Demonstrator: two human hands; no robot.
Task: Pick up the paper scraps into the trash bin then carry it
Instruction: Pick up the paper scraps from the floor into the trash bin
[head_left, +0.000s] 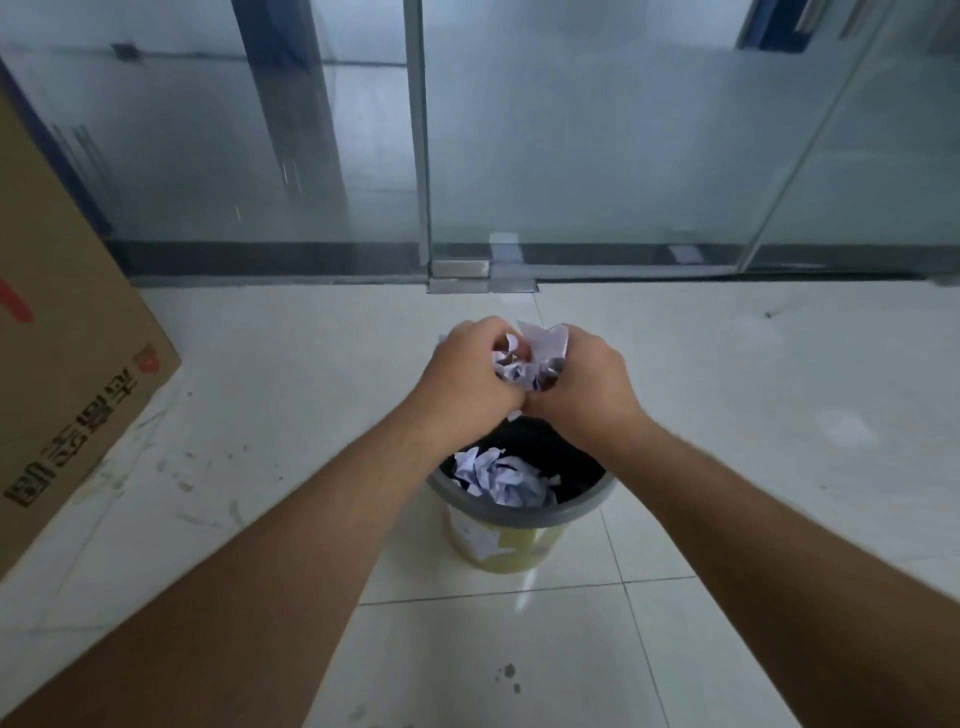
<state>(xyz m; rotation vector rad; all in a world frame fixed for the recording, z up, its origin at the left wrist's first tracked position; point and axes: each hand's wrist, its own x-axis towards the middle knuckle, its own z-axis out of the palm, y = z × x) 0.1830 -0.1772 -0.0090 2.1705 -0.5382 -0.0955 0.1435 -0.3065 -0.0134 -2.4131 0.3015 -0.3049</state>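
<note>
Two bare forearms reach out from the bottom of the frame over a pale tiled floor (727, 395), meeting above a round yellow plastic trash bin with a grey rim (521, 519). Inside the bin, against a black liner, lies a heap of crumpled white paper scraps (501, 478), below and nearer than the fingers. The left hand (470, 376) and the right hand (582, 387) are pressed together heel to heel, fingers curled inward and clenched around a wad of white paper scraps (530, 358) held between them; a torn corner of the wad sticks up just beyond the right fingertips, and a small shred (514, 414) pokes out beneath the joined palms, directly over the bin's opening. Well to the left of the fingers stands a large brown cardboard box with red and black printing (62, 364), resting on scuffed tiles. Beyond the fingers, the floor ends at a dark threshold, where frosted glass partition panels (597, 145) rise with a metal floor clamp (460, 275) at the base.
</note>
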